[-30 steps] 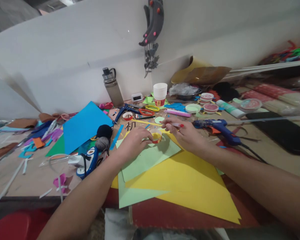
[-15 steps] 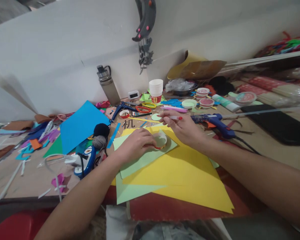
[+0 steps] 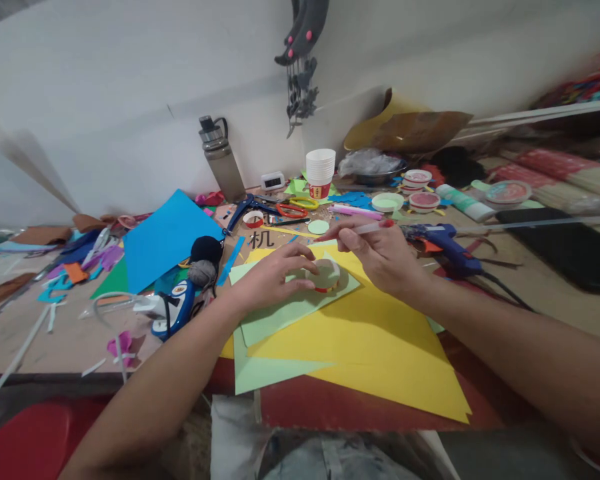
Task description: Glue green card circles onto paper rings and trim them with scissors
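On a light green paper sheet (image 3: pixel 270 313) sits a short paper-cup ring (image 3: pixel 327 285), white with a red and yellow band. My left hand (image 3: pixel 280 275) reaches it from the left, fingers arched and thumb at its rim, loosely gripping that side. Just right of the ring, my right hand (image 3: pixel 380 257) is raised, closed around a pale pen (image 3: pixel 370 228) with a red end. Yellow paper (image 3: pixel 380 333) lies beneath the green sheet. A small pale green disc (image 3: pixel 319 227) is on the table beyond my right fingertips.
Behind are scissors (image 3: pixel 293 212), a cup stack (image 3: pixel 321 167) and a grey bottle (image 3: pixel 224 163). A blue glue gun (image 3: pixel 455 252) with a cord and a black tablet-like slab (image 3: pixel 565 247) lie right. Blue paper (image 3: pixel 163 243) and scraps cover the left. A red stool (image 3: pixel 30 440) stands below.
My left fingers have lifted and spread apart somewhat at the ring, which stays on the green sheet. My right hand still holds the pen. The camera view has shifted slightly.
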Tool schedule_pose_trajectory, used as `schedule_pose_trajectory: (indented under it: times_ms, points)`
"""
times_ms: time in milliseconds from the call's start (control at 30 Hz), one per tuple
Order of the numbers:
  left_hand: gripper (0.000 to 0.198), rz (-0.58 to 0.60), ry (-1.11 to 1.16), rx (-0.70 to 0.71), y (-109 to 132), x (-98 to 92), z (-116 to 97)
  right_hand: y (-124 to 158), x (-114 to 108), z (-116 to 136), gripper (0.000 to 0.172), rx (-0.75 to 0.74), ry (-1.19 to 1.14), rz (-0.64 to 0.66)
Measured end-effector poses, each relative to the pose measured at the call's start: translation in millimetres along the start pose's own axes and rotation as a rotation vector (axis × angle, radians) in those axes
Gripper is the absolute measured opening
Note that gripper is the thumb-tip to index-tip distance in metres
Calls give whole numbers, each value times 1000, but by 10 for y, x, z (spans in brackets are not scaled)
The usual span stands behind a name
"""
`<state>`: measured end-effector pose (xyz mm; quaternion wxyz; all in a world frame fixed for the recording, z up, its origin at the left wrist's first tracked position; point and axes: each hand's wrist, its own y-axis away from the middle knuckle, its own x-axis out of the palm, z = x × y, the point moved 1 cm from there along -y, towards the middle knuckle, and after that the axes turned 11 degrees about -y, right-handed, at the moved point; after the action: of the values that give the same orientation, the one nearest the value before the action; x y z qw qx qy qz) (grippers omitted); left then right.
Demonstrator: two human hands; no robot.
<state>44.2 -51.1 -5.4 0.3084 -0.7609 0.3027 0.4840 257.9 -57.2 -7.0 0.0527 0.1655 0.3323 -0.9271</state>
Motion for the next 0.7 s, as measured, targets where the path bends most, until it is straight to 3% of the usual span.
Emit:
schedule_pose_trajectory:
  times_ms: [500,700]
  points:
    - [13,10,20,54,-21,97,139,78,24,78,46,-33,-47,53]
    - [12,37,32,39,-25,100,132,185,6,123,37,-161,-77,189]
